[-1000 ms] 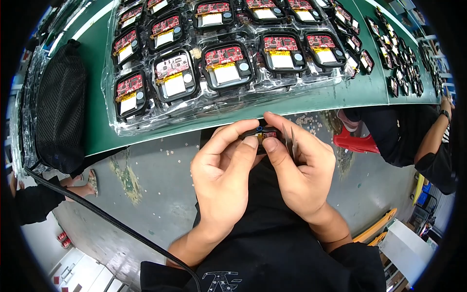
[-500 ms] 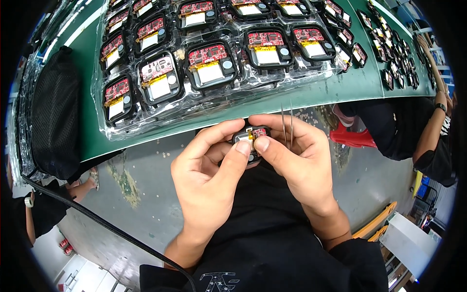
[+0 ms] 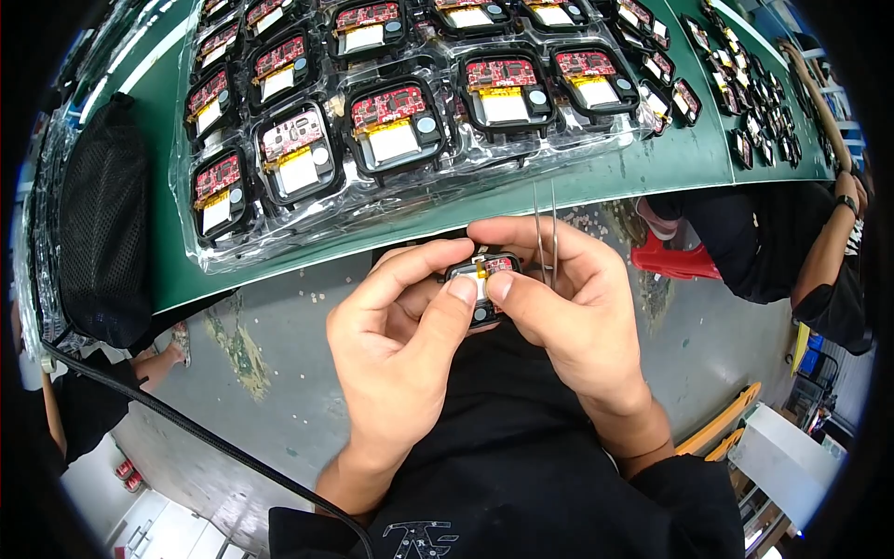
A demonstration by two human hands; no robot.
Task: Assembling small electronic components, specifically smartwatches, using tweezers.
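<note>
Both hands hold one small black device module with a red circuit board and a yellow strip, just below the table's front edge. My left hand grips its left side, thumb pressed on top. My right hand grips its right side, thumb on the module, and also holds thin metal tweezers that point up toward the table. A clear plastic tray with several similar modules lies on the green table mat right in front of the hands.
A black mesh bag lies at the table's left end. More small black parts are spread on the mat at the right. Another person's arm is at the far right. A black cable crosses the floor.
The module has turned face up, so its red board and yellow strip show. Both thumbs now press on it, and the tweezers stand upright in my right hand.
</note>
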